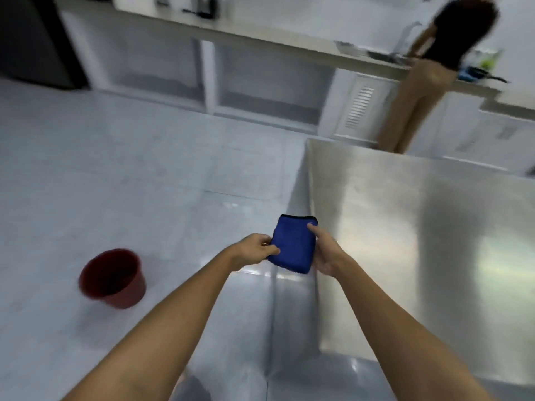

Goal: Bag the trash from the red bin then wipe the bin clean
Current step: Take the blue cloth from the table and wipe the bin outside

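Red bin (113, 277): stood upright on the tiled floor, well apart from both hands and off the left edge of the steel surface (419, 241); its inside looks dark and no trash can be made out in it, though blur hides detail.
Blue cloth (293, 244): folded into a pad and held in the air over the near-left corner of the surface, between the two hands.
Left hand (254, 251): fingers (270, 250) pinched together on the cloth's left edge.
Right hand (325, 254): fingers cupped under and around the cloth's right side, the thumb laid on top.
Stage, as judged: bagging appears done; wiping is not yet begun.
Risk, reach: the bin is low and far, so a bend is needed; a one-handed wipe could tip or slide the light bin across the smooth tiles.
Risk, cloth: the fold could fall open if one grip is loosened.
Risk, surroundings: a second person (434, 73) stands at the far counter; the surface corner lies near the path down.
Writing: none can be read; no brand or label is visible on cloth or bin.
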The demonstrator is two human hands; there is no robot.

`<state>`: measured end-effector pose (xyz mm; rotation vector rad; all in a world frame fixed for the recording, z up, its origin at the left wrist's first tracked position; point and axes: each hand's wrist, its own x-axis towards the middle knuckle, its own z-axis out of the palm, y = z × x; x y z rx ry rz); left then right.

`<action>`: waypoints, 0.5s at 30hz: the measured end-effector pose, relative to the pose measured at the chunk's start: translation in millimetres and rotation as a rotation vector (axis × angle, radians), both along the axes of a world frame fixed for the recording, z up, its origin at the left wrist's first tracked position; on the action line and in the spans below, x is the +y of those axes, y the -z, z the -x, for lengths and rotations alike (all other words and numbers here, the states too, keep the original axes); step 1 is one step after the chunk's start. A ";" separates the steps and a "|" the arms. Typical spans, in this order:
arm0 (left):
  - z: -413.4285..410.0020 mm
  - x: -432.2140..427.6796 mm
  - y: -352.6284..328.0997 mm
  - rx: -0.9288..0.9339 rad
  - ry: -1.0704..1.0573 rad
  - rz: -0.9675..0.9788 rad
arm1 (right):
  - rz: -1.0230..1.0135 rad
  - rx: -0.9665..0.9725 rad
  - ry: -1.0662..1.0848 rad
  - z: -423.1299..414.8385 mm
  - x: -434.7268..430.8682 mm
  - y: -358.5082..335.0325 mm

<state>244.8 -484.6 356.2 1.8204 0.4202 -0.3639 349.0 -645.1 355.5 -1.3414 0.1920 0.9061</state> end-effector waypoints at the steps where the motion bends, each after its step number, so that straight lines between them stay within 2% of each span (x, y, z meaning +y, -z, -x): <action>1: 15.5 17.8 0.7 -0.019 -0.087 0.022 | 0.011 -0.022 -0.078 4.7 23.8 0.7; 5: 74.2 82.0 7.9 -0.053 -0.324 0.026 | 0.003 0.030 -0.303 34.4 111.2 11.1; 9: 136.2 154.5 22.2 -0.003 -0.508 -0.122 | -0.020 0.109 -0.530 76.5 207.6 27.7; 15: 187.9 262.9 87.0 -0.014 -0.683 -0.188 | 0.136 0.180 -0.568 97.4 346.8 76.5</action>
